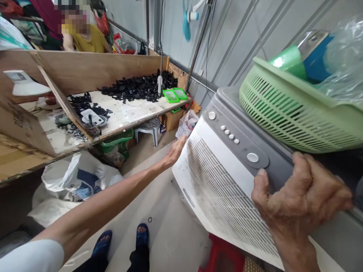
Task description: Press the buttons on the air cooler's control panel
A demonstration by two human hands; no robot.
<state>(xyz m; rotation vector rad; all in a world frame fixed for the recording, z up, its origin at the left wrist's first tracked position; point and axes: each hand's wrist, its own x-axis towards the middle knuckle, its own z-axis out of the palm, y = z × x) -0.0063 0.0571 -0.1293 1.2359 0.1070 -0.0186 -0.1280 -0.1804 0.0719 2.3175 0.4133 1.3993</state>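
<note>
"What are the hands on?"

"The right hand [300, 196] grips the grey-and-white appliance [241, 181] at its top, with the thumb on the grey control panel [227, 120] just beside a large oval button [252, 157] and the other fingers bent over toward the back."

"And the left hand [176, 152]?"

"It's against the appliance's far side edge, arm stretched out. The fingertips are hidden there, so I can't tell whether it grips or only presses."

"Where does the appliance stand?"

"Right in front of the person, between the two hands, slanted in the view. Its white front carries a slatted grille, grimy in places. Part of a red stool [221, 253] shows below its lower edge; I can't tell whether the two touch."

"Anything on top?"

"A pale green basket [283, 109], right by the right hand's fingers. It holds a shiny green item [289, 62], something blue [316, 58] and clear plastic [346, 64]."

"What lies farther out?"

"A white plastic bag [187, 124] sits on the floor past the left hand. Then comes a wooden bench [124, 113] with a heap of black pieces [136, 87] and two bright green trays [171, 96] near its end. A light stool [151, 130] stands underneath."

"Anyone else?"

"A person in a yellow top [92, 39], beyond the bench's back board."
</note>
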